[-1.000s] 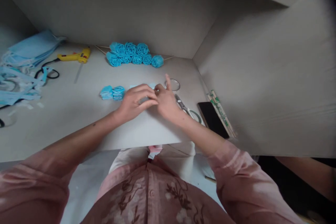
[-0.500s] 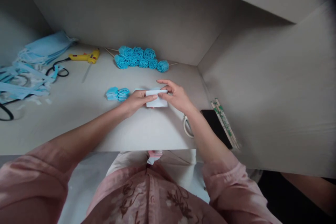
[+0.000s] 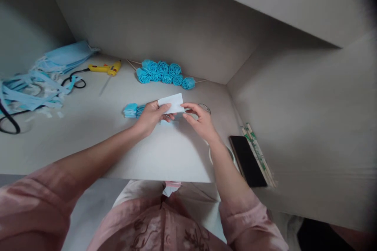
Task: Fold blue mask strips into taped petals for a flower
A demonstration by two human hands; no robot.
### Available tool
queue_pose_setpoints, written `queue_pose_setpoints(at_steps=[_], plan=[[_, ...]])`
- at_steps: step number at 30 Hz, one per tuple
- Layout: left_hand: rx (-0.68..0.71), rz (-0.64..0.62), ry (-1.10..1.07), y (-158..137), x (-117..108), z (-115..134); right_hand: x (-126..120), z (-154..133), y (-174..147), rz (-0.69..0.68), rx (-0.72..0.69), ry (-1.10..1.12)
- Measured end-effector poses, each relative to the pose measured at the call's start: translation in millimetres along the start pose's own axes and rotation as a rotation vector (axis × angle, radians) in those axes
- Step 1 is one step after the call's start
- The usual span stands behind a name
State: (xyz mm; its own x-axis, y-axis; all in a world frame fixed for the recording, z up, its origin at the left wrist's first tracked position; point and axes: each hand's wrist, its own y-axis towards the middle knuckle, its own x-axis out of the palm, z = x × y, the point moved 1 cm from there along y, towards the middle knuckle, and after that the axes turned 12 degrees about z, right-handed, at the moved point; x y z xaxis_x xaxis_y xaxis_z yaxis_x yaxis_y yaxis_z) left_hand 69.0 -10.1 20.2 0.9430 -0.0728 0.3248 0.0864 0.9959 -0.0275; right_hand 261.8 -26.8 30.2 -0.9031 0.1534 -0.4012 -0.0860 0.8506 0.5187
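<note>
A white folded rectangular piece of thin material (image 3: 172, 104) is pinched between the thumb and fingers of my left hand (image 3: 151, 115), tilted upward at its right side. My right hand (image 3: 200, 119) is at the piece's right edge, its fingertips touching or very close to it, with thumb and forefinger slightly apart. Below the hands a small light-blue piece (image 3: 169, 122) lies on the table, partly hidden. Beside my left hand sit small stacks of folded blue pieces (image 3: 130, 110), partly covered by the hand.
Blue fabric roses (image 3: 161, 72) on sticks lie at the back. At left are a yellow glue gun (image 3: 104, 68), stacked face masks (image 3: 69, 55) and cut strips (image 3: 29, 92). A phone (image 3: 247, 160), wrapped sticks (image 3: 259, 153) and a tape roll (image 3: 231, 153) lie at right.
The white piece has been raised and tilted in my left hand. My right hand has drawn from its front face to its right edge. The camera view has shifted.
</note>
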Motion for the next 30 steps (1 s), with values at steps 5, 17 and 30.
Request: queue_pose_setpoints(at_steps=[5, 17, 30], plan=[[0.011, 0.001, 0.018, -1.7, 2.8, -0.1, 7.8, -3.1, -1.4, 0.027, 0.074, 0.007], [0.033, 0.014, 0.076, -2.0, 4.3, -2.0, 10.3, -4.9, -0.7, 0.091, 0.168, 0.049], [0.038, -0.020, 0.122, -3.7, 5.6, -2.5, 13.4, 1.5, 0.0, 0.175, 0.213, 0.099]])
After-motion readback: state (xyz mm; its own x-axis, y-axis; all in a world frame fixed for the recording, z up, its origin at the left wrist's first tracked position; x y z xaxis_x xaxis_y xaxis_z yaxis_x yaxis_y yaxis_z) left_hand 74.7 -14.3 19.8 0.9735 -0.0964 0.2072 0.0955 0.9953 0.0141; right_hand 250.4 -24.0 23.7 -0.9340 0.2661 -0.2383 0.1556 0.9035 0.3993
